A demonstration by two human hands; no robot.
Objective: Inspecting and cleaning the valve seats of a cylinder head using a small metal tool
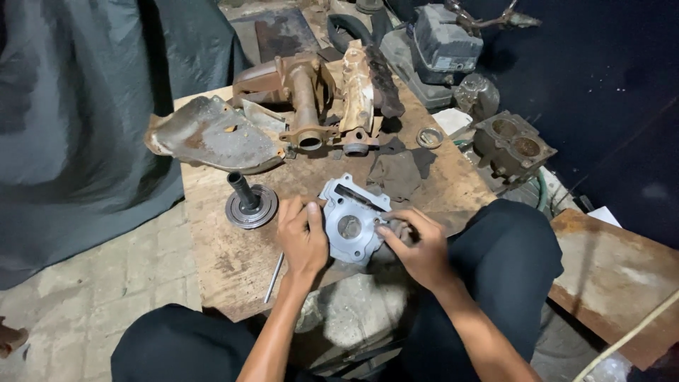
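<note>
The left hand (303,237) holds the grey casting (350,219) by its left side, near the board's (226,262) front edge. The right hand (417,247) pinches something small at its right side; what it is cannot be told. A firm left grip would probably keep the casting steady. One casting, one flanged shaft (249,200), one rod (274,277), two rusty pipes (305,106).

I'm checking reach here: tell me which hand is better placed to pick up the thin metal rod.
Left. The left hand rests on the grey metal housing, right beside the rod lying below its wrist. The right hand is across the housing, pinching something small, so probably busy.
</note>
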